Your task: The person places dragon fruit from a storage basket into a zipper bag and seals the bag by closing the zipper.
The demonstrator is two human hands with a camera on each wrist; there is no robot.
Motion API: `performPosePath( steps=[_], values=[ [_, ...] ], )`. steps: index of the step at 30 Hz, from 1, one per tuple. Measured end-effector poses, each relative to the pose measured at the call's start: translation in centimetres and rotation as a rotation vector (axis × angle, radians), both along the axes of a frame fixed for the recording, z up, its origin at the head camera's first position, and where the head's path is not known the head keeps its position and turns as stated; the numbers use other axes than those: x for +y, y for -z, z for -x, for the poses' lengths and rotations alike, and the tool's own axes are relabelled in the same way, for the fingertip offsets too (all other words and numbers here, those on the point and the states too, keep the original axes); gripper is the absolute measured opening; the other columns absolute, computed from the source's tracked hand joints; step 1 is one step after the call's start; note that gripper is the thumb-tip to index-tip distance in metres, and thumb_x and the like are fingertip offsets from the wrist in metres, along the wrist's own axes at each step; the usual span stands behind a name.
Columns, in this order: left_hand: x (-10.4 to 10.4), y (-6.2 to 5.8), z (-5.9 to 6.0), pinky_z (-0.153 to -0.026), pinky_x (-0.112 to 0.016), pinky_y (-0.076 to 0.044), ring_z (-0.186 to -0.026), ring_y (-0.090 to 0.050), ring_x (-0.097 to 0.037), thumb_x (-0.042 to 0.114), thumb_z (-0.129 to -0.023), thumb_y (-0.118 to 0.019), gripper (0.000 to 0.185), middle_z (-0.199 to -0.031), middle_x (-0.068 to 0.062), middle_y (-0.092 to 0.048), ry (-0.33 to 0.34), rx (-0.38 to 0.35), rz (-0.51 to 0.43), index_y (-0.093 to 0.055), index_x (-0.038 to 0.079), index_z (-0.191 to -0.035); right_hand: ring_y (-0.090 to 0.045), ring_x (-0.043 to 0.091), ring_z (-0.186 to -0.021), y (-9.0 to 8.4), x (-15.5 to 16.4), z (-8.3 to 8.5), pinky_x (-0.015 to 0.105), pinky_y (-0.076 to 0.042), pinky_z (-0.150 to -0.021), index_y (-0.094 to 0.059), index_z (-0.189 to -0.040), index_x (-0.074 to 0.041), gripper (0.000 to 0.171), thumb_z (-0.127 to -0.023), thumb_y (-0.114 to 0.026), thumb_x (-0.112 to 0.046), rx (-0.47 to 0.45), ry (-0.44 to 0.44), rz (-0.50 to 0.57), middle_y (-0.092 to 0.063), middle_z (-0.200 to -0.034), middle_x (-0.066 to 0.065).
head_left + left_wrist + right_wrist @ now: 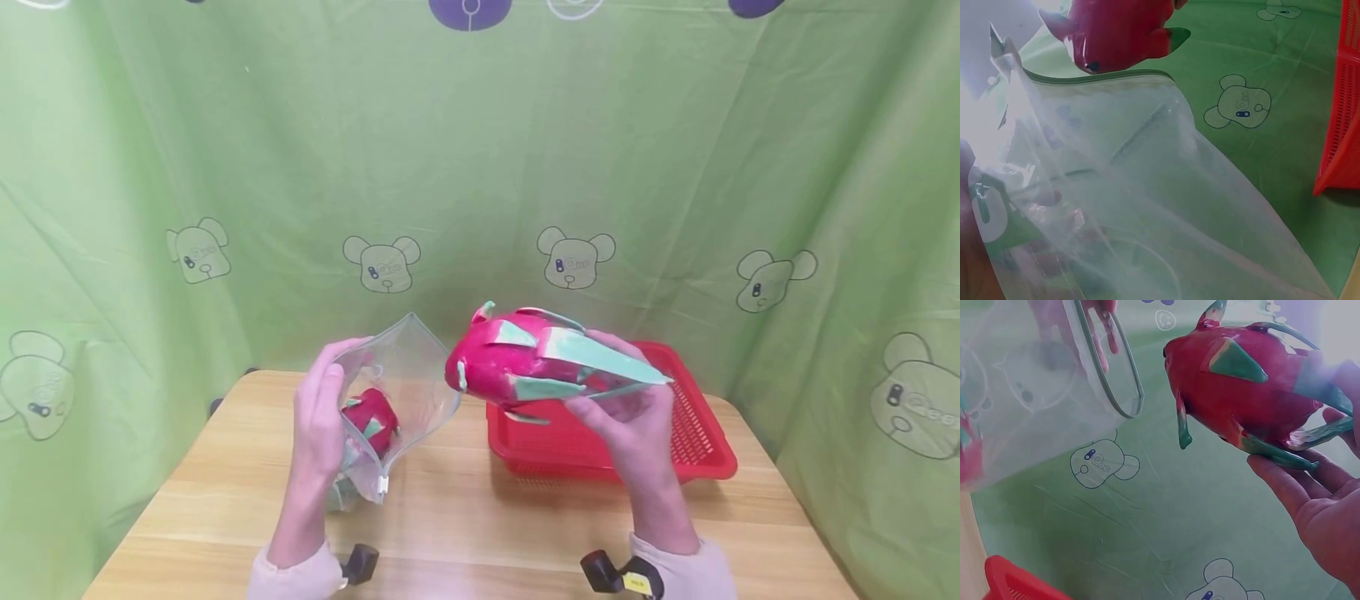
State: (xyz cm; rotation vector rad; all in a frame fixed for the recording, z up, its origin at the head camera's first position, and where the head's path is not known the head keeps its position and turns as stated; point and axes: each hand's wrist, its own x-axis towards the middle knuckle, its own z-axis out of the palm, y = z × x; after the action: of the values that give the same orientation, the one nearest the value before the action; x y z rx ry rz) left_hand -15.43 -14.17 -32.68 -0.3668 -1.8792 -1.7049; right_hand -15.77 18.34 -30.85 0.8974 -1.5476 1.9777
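Right hand [637,425] cradles the dragon fruit [540,362] in curled fingers — long axis level, blunt end aimed left at the zip bag [393,400]. Left hand [318,417] pinches the bag's rim, mouth gaping just beside the fruit — another fruit already inside.

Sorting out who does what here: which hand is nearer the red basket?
Right. The right hand holds a dragon fruit just over the basket's front part; the left hand grips the clear bag off to the basket's left, apart from it.
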Motion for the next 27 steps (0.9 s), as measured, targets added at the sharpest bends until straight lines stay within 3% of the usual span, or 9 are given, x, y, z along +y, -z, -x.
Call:
performPosePath(
  steps=[9, 19, 27],
  values=[
    [0.0, 0.0, -0.1, -0.110, -0.029, -0.044, -0.121, -0.063, -0.028, 0.014, -0.109, -0.032, 0.040, -0.129, -0.012, -0.067, 0.002, 0.001, -0.003, -0.062, 0.002, -0.132, -0.070, 0.029, -0.106, -0.4, -1.2, 0.2, 0.039, -0.061, -0.082, -0.053, -0.137, 0.014, 0.062, -0.078, -0.066, 0.027, 0.020, -0.040, -0.045, -0.065, -0.124, 0.022],
    [0.0, 0.1, -0.2, -0.110, -0.031, -0.044, -0.120, -0.063, -0.025, 0.015, -0.109, -0.031, 0.040, -0.128, -0.011, -0.068, -0.008, -0.018, 0.006, -0.063, 0.004, -0.132, -0.067, 0.029, -0.109, -0.8, -2.4, 0.2, 0.037, -0.060, -0.088, -0.055, -0.138, 0.010, 0.062, -0.079, -0.069, 0.023, 0.004, -0.030, -0.100, -0.064, -0.128, 0.021],
    [0.0, 0.2, -0.2, -0.109, -0.031, -0.044, -0.119, -0.063, -0.032, 0.013, -0.107, -0.032, 0.040, -0.124, -0.016, -0.068, -0.006, -0.020, -0.004, -0.063, 0.003, -0.131, -0.066, 0.030, -0.112, -0.9, -3.4, 0.4, 0.037, -0.060, -0.090, -0.056, -0.139, 0.007, 0.062, -0.080, -0.076, 0.015, 0.014, -0.016, -0.154, -0.065, -0.131, 0.021]
  ],
)
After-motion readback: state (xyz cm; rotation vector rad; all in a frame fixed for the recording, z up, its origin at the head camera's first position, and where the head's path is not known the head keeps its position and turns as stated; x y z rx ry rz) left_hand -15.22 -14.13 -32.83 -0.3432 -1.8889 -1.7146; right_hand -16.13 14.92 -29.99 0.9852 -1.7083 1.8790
